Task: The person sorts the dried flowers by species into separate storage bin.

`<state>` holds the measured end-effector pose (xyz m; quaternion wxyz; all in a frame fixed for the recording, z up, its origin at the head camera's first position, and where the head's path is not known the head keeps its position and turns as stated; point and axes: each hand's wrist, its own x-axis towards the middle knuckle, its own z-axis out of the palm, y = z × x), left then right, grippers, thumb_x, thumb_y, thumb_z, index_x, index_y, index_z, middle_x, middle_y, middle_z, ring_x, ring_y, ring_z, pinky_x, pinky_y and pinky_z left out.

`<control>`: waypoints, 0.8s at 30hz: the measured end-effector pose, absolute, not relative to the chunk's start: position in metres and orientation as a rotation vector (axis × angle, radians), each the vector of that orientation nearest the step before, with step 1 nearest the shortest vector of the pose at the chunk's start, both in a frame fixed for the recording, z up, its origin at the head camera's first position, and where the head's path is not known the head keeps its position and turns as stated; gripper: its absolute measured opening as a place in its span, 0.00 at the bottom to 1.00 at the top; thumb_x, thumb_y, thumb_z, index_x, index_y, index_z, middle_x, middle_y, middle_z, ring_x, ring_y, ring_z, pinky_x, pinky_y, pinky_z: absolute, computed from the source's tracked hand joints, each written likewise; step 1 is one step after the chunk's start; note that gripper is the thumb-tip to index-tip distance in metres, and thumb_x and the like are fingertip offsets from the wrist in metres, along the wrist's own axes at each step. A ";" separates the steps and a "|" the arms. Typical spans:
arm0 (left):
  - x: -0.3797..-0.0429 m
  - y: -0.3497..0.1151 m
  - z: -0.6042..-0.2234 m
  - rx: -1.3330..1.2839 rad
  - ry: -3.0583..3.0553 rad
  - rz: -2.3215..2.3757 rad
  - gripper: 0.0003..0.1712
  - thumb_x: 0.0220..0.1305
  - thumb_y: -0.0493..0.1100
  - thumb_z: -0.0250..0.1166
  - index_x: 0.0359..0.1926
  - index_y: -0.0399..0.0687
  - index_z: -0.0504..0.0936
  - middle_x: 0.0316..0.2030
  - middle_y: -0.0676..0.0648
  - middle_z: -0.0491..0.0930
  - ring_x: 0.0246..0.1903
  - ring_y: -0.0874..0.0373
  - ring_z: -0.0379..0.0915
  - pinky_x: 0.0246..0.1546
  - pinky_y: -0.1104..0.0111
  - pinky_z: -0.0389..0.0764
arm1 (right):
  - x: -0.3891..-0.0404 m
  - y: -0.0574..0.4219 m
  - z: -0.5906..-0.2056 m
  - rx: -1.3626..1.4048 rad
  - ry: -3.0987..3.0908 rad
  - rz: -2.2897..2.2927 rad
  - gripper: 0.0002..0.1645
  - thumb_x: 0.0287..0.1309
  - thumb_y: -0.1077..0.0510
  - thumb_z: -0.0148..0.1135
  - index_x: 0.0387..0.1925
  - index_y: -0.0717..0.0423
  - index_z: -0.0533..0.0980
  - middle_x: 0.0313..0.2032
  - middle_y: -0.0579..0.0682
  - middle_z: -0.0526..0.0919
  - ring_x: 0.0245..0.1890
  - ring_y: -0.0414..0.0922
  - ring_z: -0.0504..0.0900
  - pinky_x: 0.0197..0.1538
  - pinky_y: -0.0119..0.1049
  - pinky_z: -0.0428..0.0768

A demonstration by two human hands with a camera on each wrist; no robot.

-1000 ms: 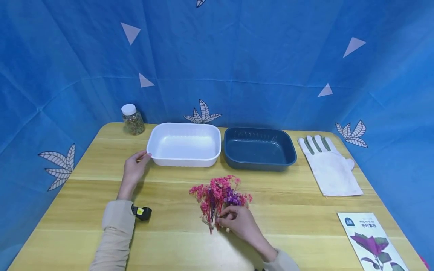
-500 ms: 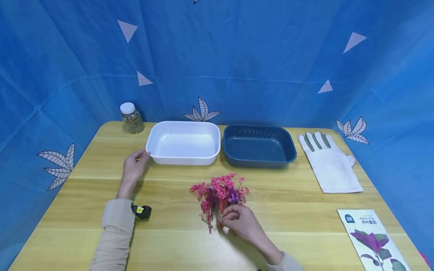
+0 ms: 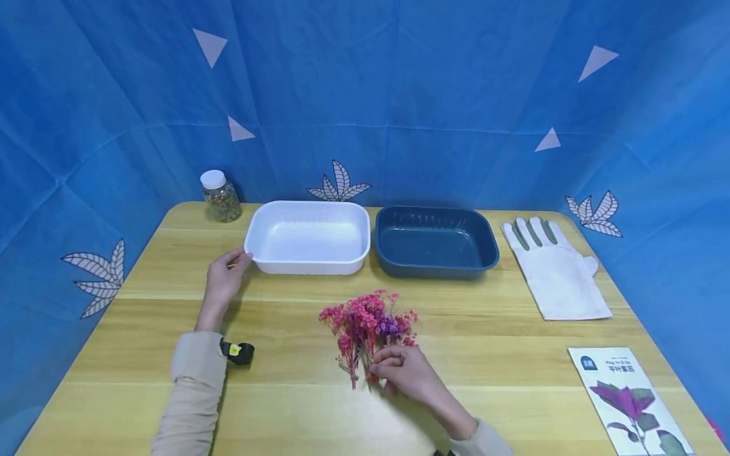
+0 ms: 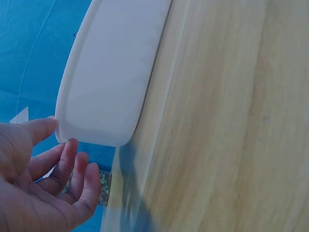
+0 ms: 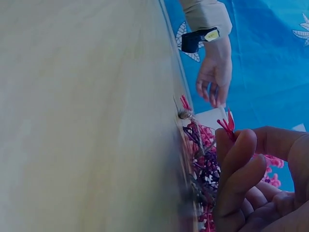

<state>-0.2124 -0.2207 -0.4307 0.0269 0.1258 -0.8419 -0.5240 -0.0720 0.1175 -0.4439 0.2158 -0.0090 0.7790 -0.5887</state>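
Note:
My left hand [image 3: 224,278] is at the front left corner of the white plastic basin [image 3: 310,268]. In the left wrist view, the thumb is on the outside of the basin's rim and a fingertip just under it, pinching the corner. Pink and purple dried flowers [image 3: 365,313] lie in a loose bunch on the table, heads pointing away from me. My right hand [image 3: 407,375] pinches some of their stems between thumb and index finger. The red stem ends [image 5: 229,126] stick out past these fingers in the right wrist view.
A dark blue basin [image 3: 430,272] stands right of the white one. At the back left is a white-lidded jar [image 3: 222,201] of dried bits. White gloves [image 3: 561,285] and a seed packet [image 3: 630,399] lie on the right. Blue cloth [image 3: 319,82] hangs behind the wooden table [image 3: 285,405].
The head view has tilted down slightly. The right hand has shifted a little at the stems, and the flowers near it have drawn slightly closer together. The left hand stays at the basin's corner.

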 end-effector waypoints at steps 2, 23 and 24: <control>-0.213 -0.221 -0.431 0.386 -2.601 -1.616 0.30 0.72 0.50 0.51 0.66 0.33 0.65 0.58 0.34 0.69 0.55 0.46 0.65 0.45 0.72 0.70 | -0.072 0.118 -0.443 -0.041 2.169 -1.630 0.13 0.54 0.62 0.65 0.41 0.65 0.78 0.28 0.50 0.85 0.16 0.37 0.75 0.17 0.24 0.67; -0.212 -0.221 -0.430 0.374 -2.607 -1.612 0.31 0.72 0.51 0.52 0.65 0.32 0.65 0.57 0.33 0.70 0.53 0.47 0.67 0.40 0.77 0.70 | -0.068 0.117 -0.433 -0.082 2.121 -1.665 0.17 0.53 0.61 0.66 0.43 0.68 0.76 0.29 0.55 0.85 0.21 0.40 0.78 0.21 0.26 0.74; -0.212 -0.221 -0.429 0.373 -2.607 -1.613 0.31 0.72 0.51 0.51 0.65 0.32 0.65 0.57 0.33 0.70 0.53 0.47 0.67 0.40 0.77 0.70 | -0.068 0.117 -0.433 -0.083 2.118 -1.661 0.18 0.54 0.61 0.66 0.44 0.69 0.75 0.29 0.54 0.85 0.21 0.40 0.78 0.21 0.26 0.73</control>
